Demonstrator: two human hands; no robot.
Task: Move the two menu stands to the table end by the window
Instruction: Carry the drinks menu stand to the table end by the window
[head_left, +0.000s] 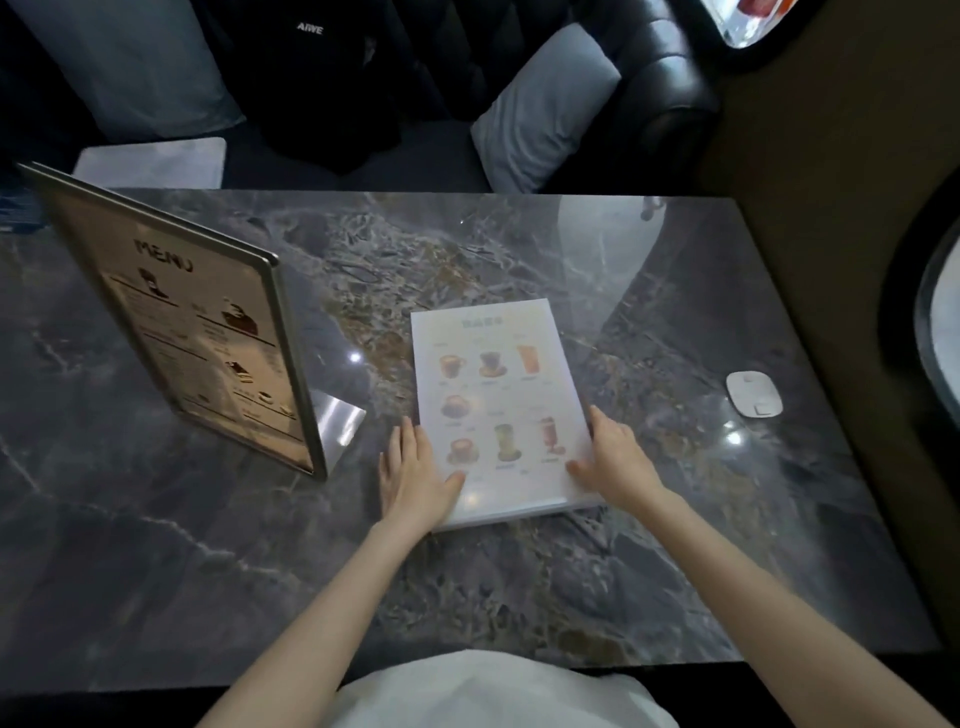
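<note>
A white drinks menu stand (493, 395) leans back near the middle of the dark marble table (208, 545). My left hand (413, 475) grips its lower left edge, thumb on the front face. My right hand (615, 457) grips its lower right edge the same way. A second, metal-framed menu stand (202, 332) headed "MENU" stands upright on its shiny base to the left, apart from both hands.
A small white rounded device (754, 393) lies on the table at the right. A curved window (940, 332) is at the right edge. Behind the table are a black sofa (660, 67) with a grey cushion (545, 104) and a dark garment (311, 78).
</note>
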